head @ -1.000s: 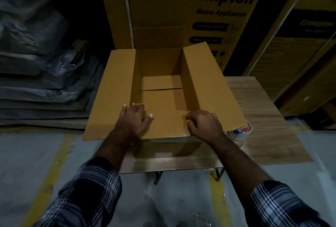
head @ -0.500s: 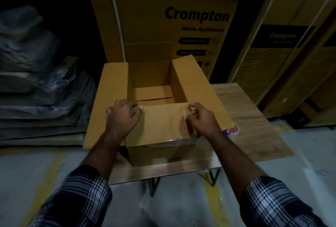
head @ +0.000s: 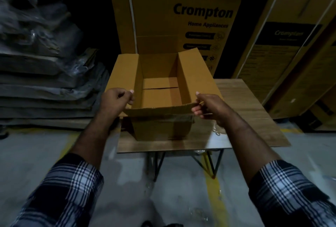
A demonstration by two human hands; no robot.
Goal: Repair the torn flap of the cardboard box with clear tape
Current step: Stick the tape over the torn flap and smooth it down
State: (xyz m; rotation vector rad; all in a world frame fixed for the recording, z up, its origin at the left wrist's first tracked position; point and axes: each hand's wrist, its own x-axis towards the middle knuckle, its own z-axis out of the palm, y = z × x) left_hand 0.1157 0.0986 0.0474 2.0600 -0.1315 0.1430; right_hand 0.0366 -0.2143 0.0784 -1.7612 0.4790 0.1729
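Note:
An open brown cardboard box (head: 160, 128) stands on a small wooden table (head: 241, 99). Its near flap (head: 160, 111) is raised toward me, with a rough top edge and a shiny strip of clear tape along its fold. My left hand (head: 116, 100) pinches the flap's left corner. My right hand (head: 207, 105) pinches its right corner. The left side flap (head: 121, 74) and right side flap (head: 196, 74) spread outward. The tape roll is hidden behind my right forearm.
Large printed appliance cartons (head: 181, 19) stand right behind the table, with another carton (head: 291, 53) at the right. Plastic-wrapped flat stacks (head: 41, 74) lie at the left. The table rests on thin metal legs (head: 209, 163) over a grey floor with yellow lines (head: 212, 197).
The near flap lay folded down into the box under both hands; both hands have since moved to its corners and lifted it up toward me. The view has pulled back.

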